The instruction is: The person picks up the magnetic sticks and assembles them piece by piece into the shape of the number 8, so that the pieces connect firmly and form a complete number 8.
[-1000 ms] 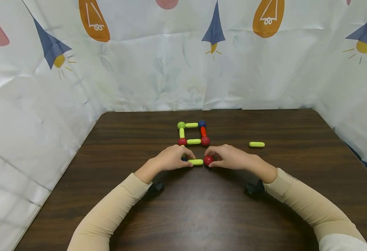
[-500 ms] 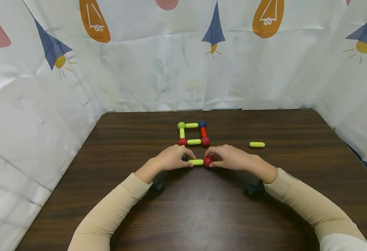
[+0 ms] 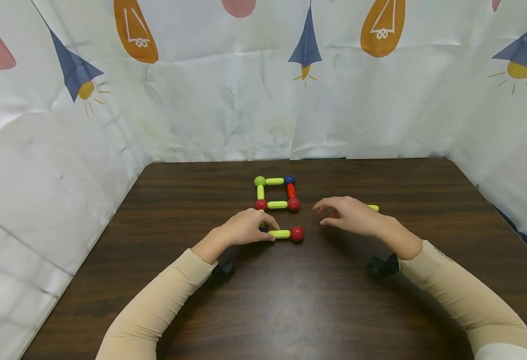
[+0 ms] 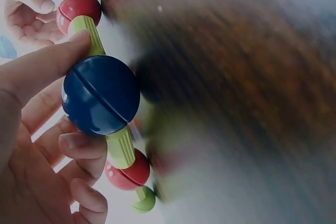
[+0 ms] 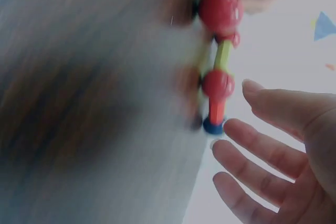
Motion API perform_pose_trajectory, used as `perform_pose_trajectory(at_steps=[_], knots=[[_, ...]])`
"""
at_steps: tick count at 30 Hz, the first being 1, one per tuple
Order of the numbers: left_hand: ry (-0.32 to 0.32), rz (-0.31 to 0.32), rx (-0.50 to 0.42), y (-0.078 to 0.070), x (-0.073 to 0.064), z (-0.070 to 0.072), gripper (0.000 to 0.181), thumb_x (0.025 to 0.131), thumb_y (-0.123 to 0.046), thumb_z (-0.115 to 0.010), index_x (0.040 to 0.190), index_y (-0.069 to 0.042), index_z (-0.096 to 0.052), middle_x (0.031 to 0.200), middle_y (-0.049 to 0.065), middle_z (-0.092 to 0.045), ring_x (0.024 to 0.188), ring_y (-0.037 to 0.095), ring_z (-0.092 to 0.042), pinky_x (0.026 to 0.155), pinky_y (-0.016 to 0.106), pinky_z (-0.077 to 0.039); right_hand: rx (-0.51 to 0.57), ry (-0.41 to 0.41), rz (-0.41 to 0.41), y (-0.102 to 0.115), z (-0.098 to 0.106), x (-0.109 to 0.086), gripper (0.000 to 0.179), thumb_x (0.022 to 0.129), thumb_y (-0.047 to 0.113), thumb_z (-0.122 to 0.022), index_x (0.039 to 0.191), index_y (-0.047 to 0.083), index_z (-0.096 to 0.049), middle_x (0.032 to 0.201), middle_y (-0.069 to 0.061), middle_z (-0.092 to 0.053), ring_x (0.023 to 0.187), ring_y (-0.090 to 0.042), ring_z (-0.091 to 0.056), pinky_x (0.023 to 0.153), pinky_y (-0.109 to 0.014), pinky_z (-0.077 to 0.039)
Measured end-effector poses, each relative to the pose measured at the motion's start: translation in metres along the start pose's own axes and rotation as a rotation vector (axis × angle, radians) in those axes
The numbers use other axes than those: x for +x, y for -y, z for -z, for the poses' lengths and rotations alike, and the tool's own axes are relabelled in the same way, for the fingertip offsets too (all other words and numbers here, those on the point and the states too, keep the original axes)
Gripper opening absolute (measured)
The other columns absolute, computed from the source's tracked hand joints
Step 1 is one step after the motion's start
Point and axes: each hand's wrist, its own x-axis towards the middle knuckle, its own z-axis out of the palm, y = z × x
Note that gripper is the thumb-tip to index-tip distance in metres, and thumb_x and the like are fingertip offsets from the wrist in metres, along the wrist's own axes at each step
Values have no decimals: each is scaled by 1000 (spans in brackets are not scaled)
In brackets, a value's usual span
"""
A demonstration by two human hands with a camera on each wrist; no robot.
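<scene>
A stick-and-ball construction toy lies on the table, its square made of yellow-green sticks (image 3: 277, 205), a red stick (image 3: 292, 191) and coloured balls. From its near left red ball (image 3: 260, 204), another stick runs toward a blue ball (image 4: 101, 95). My left hand (image 3: 248, 227) grips that blue ball, its thumb on the adjoining yellow-green stick (image 3: 279, 234). At this stick's right end sits a red ball (image 3: 297, 233). Away to the right, my right hand (image 3: 352, 215) hovers with relaxed, spread fingers and holds nothing. In the head view, the left hand mostly hides the blue ball.
A loose yellow-green stick (image 3: 373, 207) lies behind the right hand, partly hidden by it. The dark wooden table (image 3: 281, 310) is bordered by a white patterned curtain (image 3: 245, 110) at the back and sides.
My right hand has let go of the red ball and moved right and slightly back. The ball now touches the stick's end, where a small gap showed earlier. The left hand keeps its place.
</scene>
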Motion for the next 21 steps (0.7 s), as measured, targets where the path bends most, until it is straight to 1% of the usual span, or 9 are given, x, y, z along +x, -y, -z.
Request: perform_pose_trajectory(at_steps=[4,8,10,13,17,21], knots=[[2,-1,-1,1,-1,1,20,92,-24,-80,111,-19,-79,101,-10,-70,88,9,-60,82,32,-51,5,-44,-43,-16,10,-11,36,94,5,-74,129,0,-66,122,-14,-70,106,-27,-69,88,-45,-54],[6,2,1,1,-2,2,21,92,-25,-80,112,-19,-79,101,-10,-70,88,9,-60,82,32,-51,14,-65,-88,-30,20,-21,35,95,1,-72,129,-2,-64,123,-16,-69,103,-26,-69,83,-44,-54],[5,1,0,2,-3,3,21,92,-24,-80,112,-19,-79,101,-9,-70,87,9,-60,82,32,-51,4,-72,-107,-35,24,-25,35,95,1,-71,130,-2,-64,123,-17,-68,104,-28,-69,83,-45,-54],[6,1,-6,2,-3,3,21,92,-24,-80,112,-19,-79,101,-9,-70,87,10,-60,83,32,-51,-16,-75,-139,-43,30,-30,36,96,2,-71,131,-1,-65,125,-18,-67,110,-34,-66,88,-49,-53],[9,3,-11,2,-2,3,20,92,-24,-80,112,-19,-79,100,-9,-70,87,10,-59,83,32,-51,-39,-69,-183,-51,35,-36,35,97,6,-71,130,0,-66,129,-18,-66,120,-39,-60,96,-55,-49],[9,2,-12,2,-2,2,20,92,-24,-80,112,-19,-79,100,-9,-70,87,10,-59,82,32,-51,-41,-54,-220,-57,38,-40,35,98,13,-71,130,1,-67,130,-20,-65,120,-41,-60,96,-57,-48]])
